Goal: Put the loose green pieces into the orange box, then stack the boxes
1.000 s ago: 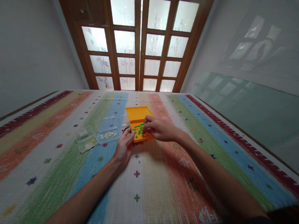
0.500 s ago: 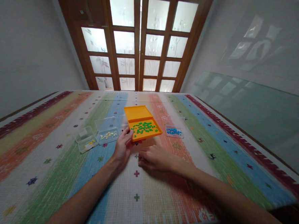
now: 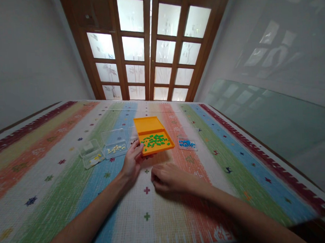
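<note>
My left hand (image 3: 133, 157) grips the near left corner of an orange hinged box (image 3: 149, 125), its lid tipped back. The box is tilted a little and seems raised off the cloth. Many small green building bricks (image 3: 156, 140) lie loose in its tray. Just in front of the box, my right hand (image 3: 166, 177) is curled over the tablecloth, its fingers tucked under. Whatever those fingers may hold is hidden.
Left of the box stand a clear case of pale pieces (image 3: 116, 149) and another with yellow and white pieces (image 3: 94, 160). A clear tray of blue bricks (image 3: 187, 143) lies to the right. The striped tablecloth (image 3: 130, 218) covers the table; wooden glazed doors (image 3: 149, 45) rise beyond.
The view has shifted slightly, so the whole scene sits a bit lower and further left. My left hand keeps its grip on the box; my right hand stays curled in front of it.
</note>
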Available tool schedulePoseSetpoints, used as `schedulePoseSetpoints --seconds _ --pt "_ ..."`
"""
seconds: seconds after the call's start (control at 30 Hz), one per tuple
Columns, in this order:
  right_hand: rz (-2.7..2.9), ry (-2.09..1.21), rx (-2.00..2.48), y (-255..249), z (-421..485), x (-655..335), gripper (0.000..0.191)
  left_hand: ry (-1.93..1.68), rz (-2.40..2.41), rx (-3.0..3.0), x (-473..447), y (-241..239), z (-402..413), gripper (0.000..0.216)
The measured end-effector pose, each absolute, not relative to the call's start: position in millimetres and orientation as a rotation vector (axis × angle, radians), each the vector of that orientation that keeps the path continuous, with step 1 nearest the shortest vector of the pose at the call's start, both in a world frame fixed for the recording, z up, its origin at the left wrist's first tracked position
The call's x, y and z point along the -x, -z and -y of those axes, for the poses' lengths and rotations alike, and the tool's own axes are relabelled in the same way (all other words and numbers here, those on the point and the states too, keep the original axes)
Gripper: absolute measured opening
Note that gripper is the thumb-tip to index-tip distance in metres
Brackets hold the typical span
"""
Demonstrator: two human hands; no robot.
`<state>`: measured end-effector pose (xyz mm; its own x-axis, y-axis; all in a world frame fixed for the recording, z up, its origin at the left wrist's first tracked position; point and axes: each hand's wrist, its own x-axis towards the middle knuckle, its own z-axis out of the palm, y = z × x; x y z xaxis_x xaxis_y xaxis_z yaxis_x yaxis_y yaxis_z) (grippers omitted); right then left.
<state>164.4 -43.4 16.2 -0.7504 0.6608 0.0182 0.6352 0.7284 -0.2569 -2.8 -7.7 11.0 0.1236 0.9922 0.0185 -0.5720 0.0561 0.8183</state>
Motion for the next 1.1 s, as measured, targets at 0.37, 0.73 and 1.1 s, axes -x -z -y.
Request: schedulePoseSetpoints --seconds 0.37,0.73,1.1 --pt "2.298 -0.588 1.033 -81.8 13.1 -199.3 0.008 -1.305 -0.674 -0.792 1.6 -8.8 8.0 0.034" --pt "2.43 -0.432 1.323 -77.1 -14.1 -188.9 0.01 -1.252 -0.65 -0.811 1.4 -5.7 8.3 0.038" --pt "2.431 -0.031 0.925 -55.1 10.3 -213.9 0.012 -1.245 -0.674 -0.794 -0.1 -3.9 6.9 0.039"
